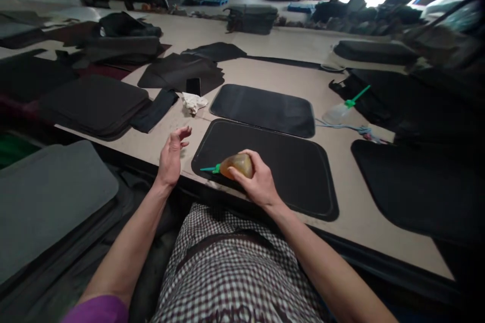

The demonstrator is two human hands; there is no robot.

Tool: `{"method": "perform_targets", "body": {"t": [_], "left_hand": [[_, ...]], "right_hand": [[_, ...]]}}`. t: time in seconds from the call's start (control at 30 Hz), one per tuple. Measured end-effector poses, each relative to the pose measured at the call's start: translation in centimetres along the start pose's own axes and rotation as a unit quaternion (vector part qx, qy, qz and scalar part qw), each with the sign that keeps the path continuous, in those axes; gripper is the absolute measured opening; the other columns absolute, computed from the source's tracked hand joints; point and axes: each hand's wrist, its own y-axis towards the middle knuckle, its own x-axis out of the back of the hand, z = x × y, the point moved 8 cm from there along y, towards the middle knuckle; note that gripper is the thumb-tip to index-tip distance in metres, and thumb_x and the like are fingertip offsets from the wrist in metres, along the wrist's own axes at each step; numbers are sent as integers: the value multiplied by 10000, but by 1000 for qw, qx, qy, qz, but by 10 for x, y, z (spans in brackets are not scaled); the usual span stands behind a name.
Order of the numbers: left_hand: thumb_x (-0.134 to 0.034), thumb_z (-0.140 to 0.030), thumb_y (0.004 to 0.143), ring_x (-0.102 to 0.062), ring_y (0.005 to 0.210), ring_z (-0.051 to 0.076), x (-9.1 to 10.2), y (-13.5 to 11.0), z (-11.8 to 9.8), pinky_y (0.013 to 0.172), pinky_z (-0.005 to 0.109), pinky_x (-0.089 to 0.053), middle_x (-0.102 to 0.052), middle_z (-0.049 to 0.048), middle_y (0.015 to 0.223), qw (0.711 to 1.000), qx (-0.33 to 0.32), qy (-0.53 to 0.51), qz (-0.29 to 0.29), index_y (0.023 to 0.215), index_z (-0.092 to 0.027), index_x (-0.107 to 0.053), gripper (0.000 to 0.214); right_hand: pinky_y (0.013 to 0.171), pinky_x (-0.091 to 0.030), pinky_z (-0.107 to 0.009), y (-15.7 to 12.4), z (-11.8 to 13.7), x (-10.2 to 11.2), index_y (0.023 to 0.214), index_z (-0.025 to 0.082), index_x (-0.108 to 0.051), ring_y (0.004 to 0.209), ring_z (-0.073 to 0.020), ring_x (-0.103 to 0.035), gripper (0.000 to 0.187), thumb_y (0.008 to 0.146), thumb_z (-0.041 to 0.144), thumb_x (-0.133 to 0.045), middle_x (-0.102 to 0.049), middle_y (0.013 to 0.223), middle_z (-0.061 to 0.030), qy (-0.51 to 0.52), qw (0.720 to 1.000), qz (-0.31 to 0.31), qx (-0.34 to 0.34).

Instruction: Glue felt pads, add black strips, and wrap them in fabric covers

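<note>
My right hand [258,179] is wrapped round a squeeze bottle [238,165] of amber liquid. The bottle lies tilted on its side in the grip, its green nozzle pointing left. Beneath it is a black panel with rounded corners [291,171], flat at the table's front edge. A second black panel [261,108] lies just behind the first. My left hand [172,156] is held up left of the near panel, fingers apart and holding nothing.
A crumpled white cloth [194,103] lies left of the far panel. Another squeeze bottle [337,112] with a green nozzle stands to the right, beside a blue cord [341,126]. Stacked dark panels [94,103] are at left, grey sheets [53,197] below them.
</note>
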Motion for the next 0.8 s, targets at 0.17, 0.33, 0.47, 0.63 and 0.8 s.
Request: {"method": "perform_targets", "body": {"t": [0.17, 0.33, 0.47, 0.63, 0.8], "left_hand": [[-365, -633, 1031, -600, 1298, 251, 18, -10, 14, 1031, 398, -476, -650, 141, 1382, 999, 20, -29, -37, 1293, -207, -645, 574], [-360, -615, 1040, -604, 1294, 244, 25, -12, 19, 1022, 389, -476, -650, 144, 1381, 998, 29, -33, -52, 1279, -207, -652, 556], [-385, -624, 1029, -608, 1290, 252, 22, -12, 19, 1032, 401, -484, -658, 151, 1361, 997, 40, -34, -48, 1268, -193, -658, 564], [-467, -593, 1012, -586, 1320, 276, 17, -13, 24, 1084, 459, -475, -657, 124, 1359, 996, 67, -33, -58, 1243, -205, -664, 492], [-618, -513, 959, -603, 1301, 281, 9, -13, 38, 1088, 477, -494, -673, 75, 1334, 992, 114, -38, -30, 1211, -243, -667, 372]], "right_hand": [[911, -525, -381, 19, 10, -24, 1173, 204, -582, 988, -248, -642, 485, 840, 512, -754, -664, 1113, -81, -5, 999, -21, 41], [916, -514, -393, 23, 15, -22, 1176, 219, -583, 989, -249, -635, 479, 837, 512, -753, -662, 1113, -71, -4, 999, 23, 35], [760, -539, -330, 11, -7, -2, 1147, 247, -613, 886, -210, -638, 430, 829, 498, -756, -671, 1010, -15, 122, 981, 120, -86], [603, -548, -274, -13, -57, 61, 1191, 293, -590, 848, -200, -682, 501, 736, 353, -789, -700, 1091, -8, 444, 869, 55, -212], [940, -604, -389, -18, -124, 165, 1112, 262, -641, 1114, -232, -684, 512, 623, 174, -765, -730, 1148, 3, 541, 800, -180, -189]]}}
